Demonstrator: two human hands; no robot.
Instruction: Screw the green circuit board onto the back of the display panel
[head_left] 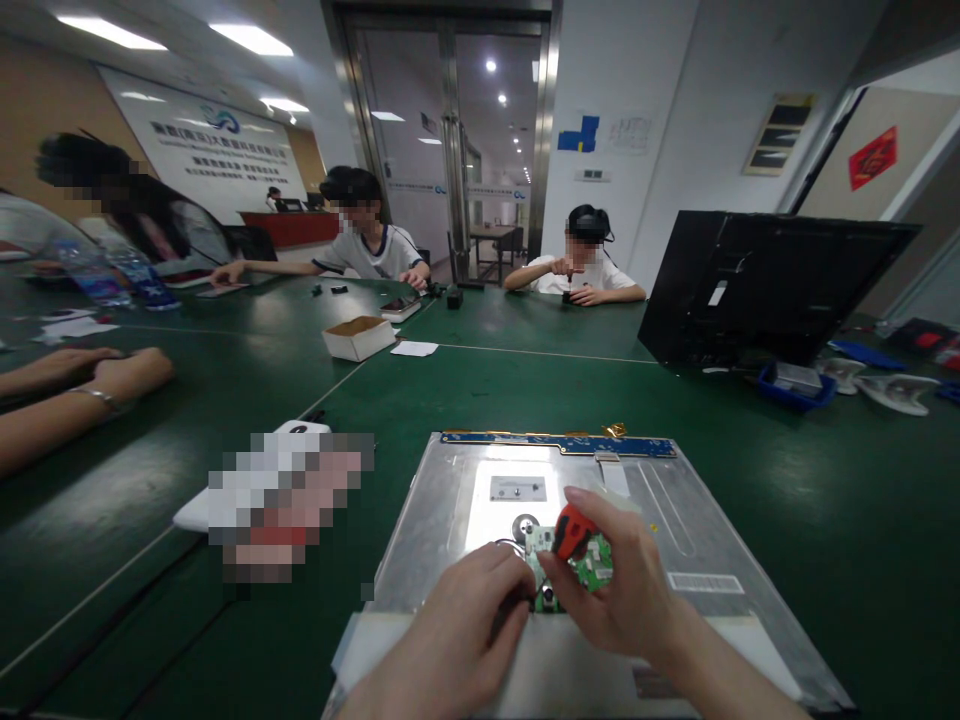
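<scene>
A metal display panel [420, 555] lies on the green table in front of me, a narrow blue circuit strip [510, 440] along its far edge. On its middle sits a green circuit board [600, 572], partly covered by my hands. My right hand [626, 580] grips the red and black handle of a screwdriver [576, 530] between thumb and fingers, over the board; its tip is hidden. At the board's left edge, my left hand [476, 610] has its fingers curled together. Whatever lies between those fingers is hidden.
A black monitor [765, 290] stands at the right, beside a blue tray [795, 388]. An open box [360, 338] sits mid-table. Left of the panel lie a white device [300, 430] and dark cables [112, 615]. Another person's hands [127, 380] rest at far left; several people sit around.
</scene>
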